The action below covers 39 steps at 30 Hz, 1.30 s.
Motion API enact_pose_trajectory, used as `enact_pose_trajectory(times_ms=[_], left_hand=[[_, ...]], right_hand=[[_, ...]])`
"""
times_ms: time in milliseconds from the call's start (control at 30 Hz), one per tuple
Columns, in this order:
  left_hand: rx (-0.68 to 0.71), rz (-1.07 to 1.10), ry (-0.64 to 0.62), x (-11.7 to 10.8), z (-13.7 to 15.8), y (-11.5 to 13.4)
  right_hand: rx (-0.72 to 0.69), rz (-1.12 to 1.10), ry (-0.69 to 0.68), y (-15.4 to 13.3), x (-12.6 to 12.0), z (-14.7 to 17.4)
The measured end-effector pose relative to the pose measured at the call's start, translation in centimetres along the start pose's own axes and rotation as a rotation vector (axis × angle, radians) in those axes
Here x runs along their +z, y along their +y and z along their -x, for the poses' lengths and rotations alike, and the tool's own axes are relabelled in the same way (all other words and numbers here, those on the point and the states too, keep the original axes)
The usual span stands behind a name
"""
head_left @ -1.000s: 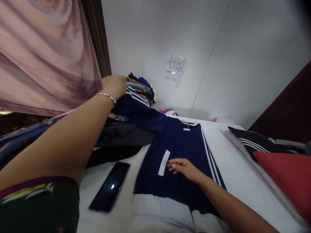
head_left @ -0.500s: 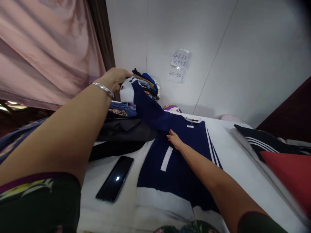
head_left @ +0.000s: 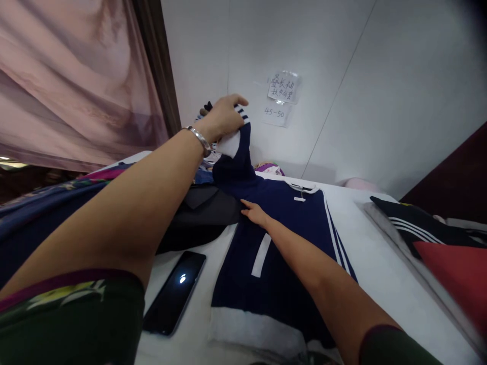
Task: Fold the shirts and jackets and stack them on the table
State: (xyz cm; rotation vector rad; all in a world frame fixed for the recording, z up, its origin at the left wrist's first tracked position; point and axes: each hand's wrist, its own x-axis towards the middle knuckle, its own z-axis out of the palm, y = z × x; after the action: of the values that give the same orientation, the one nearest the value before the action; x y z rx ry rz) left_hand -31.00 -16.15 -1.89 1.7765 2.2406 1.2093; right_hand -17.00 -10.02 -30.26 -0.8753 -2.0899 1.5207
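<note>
A navy long-sleeved top (head_left: 289,213) with white stripes, a white collar and a white hem band lies spread on the white surface. My left hand (head_left: 228,116), with a silver bangle at the wrist, is closed on the cuff end of one sleeve and holds it up above the surface. The lifted sleeve hangs from it down to the shoulder. My right hand (head_left: 254,213) rests on the body of the top near that shoulder, fingers stretched out. The opposite sleeve is mostly hidden.
A black phone (head_left: 175,291) lies left of the top. Dark grey clothing (head_left: 207,208) is beside the raised sleeve. On the right are black striped clothing (head_left: 411,220) and a red garment (head_left: 452,268). Handwritten notes (head_left: 281,96) hang on the wall behind.
My left hand has carried the sleeve end to the right and slightly up, so the sleeve now bends upward. My right hand has slid left along the top toward the shoulder.
</note>
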Motion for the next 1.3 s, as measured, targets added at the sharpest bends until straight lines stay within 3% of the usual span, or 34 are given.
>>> enact_pose_trajectory(times_ms=[100,167,300,367,467,533,600,700,833,1000,1133,1300], left_hand=[[0.052,-0.073,-0.036,1.2,1.1,1.7],[0.093,-0.12,-0.094,2.1,2.6,2.9],[0.138,-0.077,-0.265,5.0,6.8,5.0],[0.107,0.077,-0.383,7.1,9.1,5.8],[-0.034,0.535,-0.553,10.6,12.5,6.1],[-0.134,0.804,-0.576,12.6,14.7,5.5],[-0.169,0.902,-0.494,14.1,16.9,4.1],[-0.147,0.748,-0.296,15.2,20.5,1.0],[-0.215,0.28,-0.163,14.6,25.9,-4.1],[-0.381,-0.129,-0.282,13.6,31.2,-7.6],[-0.513,-0.165,-0.373,13.4,32.4,-7.6],[-0.525,-0.051,-0.42,13.3,31.8,-6.8]], right_hand=[[0.003,-0.089,0.095,-0.8,-2.6,1.5],[-0.001,-0.299,0.145,-2.1,-4.9,3.1],[-0.115,-0.734,0.049,-6.1,-8.8,7.7],[-0.185,-0.81,0.009,-7.8,-9.6,10.2],[-0.198,-0.856,0.066,-8.3,-9.5,13.1],[-0.139,-0.85,0.138,-7.3,-9.1,14.3],[-0.057,-0.81,0.143,-5.8,-8.9,14.9],[0.032,-0.793,0.126,-4.2,-9.4,15.1],[0.124,-0.877,0.261,-4.5,-11.7,14.0],[0.13,-0.863,0.267,-7.3,-14.8,11.1],[0.1,-0.823,0.295,-10.3,-17.6,8.7],[-0.128,-0.735,0.436,-13.9,-23.4,7.2]])
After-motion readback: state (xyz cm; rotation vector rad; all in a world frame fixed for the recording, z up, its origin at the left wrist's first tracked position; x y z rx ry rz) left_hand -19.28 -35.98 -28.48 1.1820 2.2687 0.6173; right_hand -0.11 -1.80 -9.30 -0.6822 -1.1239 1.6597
